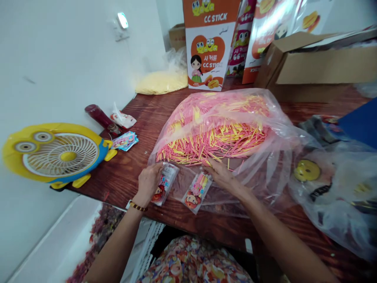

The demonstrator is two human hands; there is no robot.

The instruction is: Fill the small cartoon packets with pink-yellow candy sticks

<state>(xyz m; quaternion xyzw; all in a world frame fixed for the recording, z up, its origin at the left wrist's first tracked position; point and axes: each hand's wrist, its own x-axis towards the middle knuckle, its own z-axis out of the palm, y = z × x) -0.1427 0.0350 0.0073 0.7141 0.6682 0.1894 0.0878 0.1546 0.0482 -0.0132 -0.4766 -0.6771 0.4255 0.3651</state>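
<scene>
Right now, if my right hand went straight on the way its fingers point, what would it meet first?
Probably the thin pink and yellow sticks in the translucent plastic bag. Your right hand points at their near edge; whether its fingertips already touch is unclear.

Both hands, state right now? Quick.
Left hand: fingers curled at clear, cartoon-printed plastic packets; firm grip can't be told.
Right hand: fingers extended, near thin pink and yellow sticks; whether it's pinching anything can't be told.
</scene>
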